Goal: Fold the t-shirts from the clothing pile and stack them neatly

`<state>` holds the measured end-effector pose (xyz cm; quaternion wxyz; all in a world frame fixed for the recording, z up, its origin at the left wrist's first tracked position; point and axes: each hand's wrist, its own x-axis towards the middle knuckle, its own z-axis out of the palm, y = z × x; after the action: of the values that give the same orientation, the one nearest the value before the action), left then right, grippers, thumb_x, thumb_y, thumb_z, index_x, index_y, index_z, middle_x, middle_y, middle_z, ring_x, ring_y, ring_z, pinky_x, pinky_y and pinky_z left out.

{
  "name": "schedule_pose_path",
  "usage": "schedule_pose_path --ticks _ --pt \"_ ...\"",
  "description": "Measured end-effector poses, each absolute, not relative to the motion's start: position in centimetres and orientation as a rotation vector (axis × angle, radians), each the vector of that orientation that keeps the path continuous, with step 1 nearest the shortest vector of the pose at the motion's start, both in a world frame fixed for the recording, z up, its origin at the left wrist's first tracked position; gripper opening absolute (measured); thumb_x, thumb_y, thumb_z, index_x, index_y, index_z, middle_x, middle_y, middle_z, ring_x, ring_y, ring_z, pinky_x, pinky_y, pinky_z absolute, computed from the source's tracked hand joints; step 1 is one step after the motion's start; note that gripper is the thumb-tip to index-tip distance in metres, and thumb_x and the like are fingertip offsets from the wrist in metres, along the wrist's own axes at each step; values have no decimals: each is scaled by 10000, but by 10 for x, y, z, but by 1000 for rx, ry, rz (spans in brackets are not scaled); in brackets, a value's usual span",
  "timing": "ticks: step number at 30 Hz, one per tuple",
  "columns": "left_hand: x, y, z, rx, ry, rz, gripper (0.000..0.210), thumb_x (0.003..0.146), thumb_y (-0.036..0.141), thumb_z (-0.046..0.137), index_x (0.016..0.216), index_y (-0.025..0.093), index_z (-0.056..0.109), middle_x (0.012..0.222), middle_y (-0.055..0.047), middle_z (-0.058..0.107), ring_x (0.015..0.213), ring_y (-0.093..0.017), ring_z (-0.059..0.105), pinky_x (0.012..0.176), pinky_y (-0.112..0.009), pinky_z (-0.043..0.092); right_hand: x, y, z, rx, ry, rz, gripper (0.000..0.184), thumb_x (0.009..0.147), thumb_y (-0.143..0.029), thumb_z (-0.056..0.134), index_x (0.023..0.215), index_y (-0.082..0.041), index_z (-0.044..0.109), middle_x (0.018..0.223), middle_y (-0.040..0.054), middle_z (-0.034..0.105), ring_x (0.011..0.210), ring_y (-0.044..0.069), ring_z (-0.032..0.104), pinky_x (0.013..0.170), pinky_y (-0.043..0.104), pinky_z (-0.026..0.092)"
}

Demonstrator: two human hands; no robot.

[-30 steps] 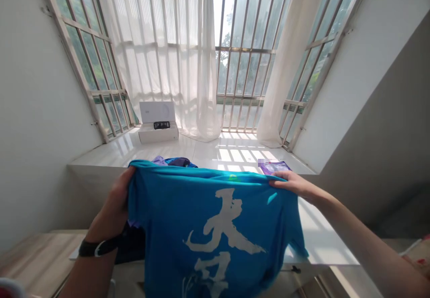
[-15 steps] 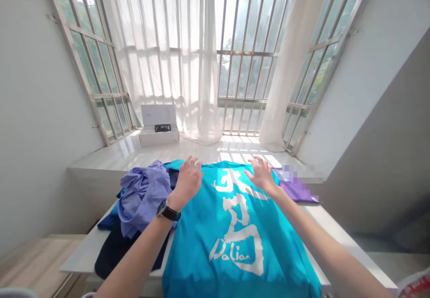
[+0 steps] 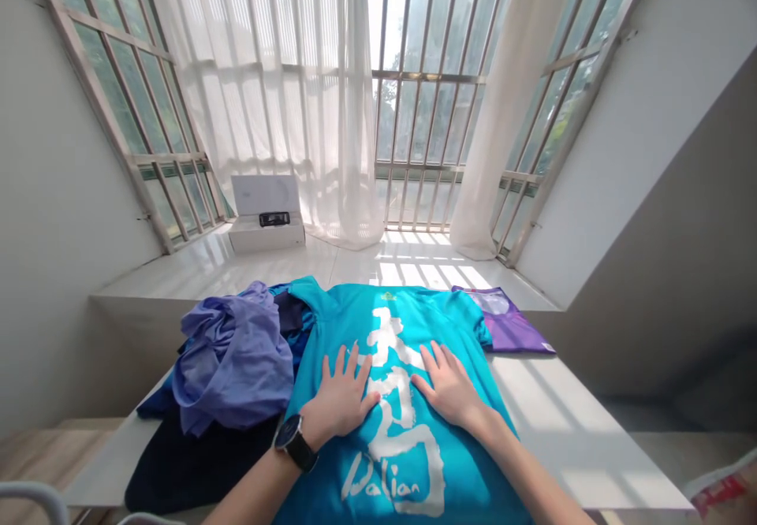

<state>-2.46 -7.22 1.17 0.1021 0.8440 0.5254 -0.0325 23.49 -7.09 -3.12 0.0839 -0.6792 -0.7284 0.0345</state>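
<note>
A turquoise T-shirt (image 3: 337, 462) with large white brush lettering and the word "Dalian" lies spread on the white table (image 3: 568, 438), its collar end away from me. Flat on its left half rests my left hand (image 3: 343, 395), fingers spread, a black-strapped watch (image 3: 296, 442) on the wrist. My right hand (image 3: 449, 383) lies on the shirt's right half, also palm down with fingers apart. Neither hand grips the cloth. The shirt's lower hem runs out of view at the bottom.
On the left sits a heap of crumpled clothes, a lavender garment (image 3: 236, 359) over a black one (image 3: 177, 462). A folded purple garment (image 3: 514, 328) lies at the far right. An open white box (image 3: 266, 233) with a black device stands on the window sill (image 3: 337, 261).
Both hands have come back toward me from near the collar and down onto the shirt's middle, their fingers now flat. The view has shifted slightly, and the collar and right sleeve show more fully.
</note>
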Motion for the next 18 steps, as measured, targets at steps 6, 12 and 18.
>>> schedule_pose_path --ticks 6,12,18 --pt "-39 -118 14 2501 1605 -58 667 995 457 513 1602 233 351 1670 -195 231 1526 -484 197 1147 -747 232 233 -93 12 -1844 -2334 384 523 855 -555 632 1246 -214 693 1307 171 675 1210 395 601 989 494 491" --pt "-33 -123 38 2513 1616 -84 543 986 470 553 1458 204 574 1553 -224 472 1438 -468 410 1127 -693 323 295 -45 35 -1822 -1876 243 372 938 -499 486 1118 -240 684 1166 107 714 1133 294 642 966 404 492" --pt "22 -67 60 2697 1286 263 453 1003 431 542 1353 150 606 1504 -219 513 1434 -421 409 1158 -619 334 388 -21 24 -2074 -1452 162 348 846 -519 516 725 -227 663 709 107 699 702 301 682 643 402 495"
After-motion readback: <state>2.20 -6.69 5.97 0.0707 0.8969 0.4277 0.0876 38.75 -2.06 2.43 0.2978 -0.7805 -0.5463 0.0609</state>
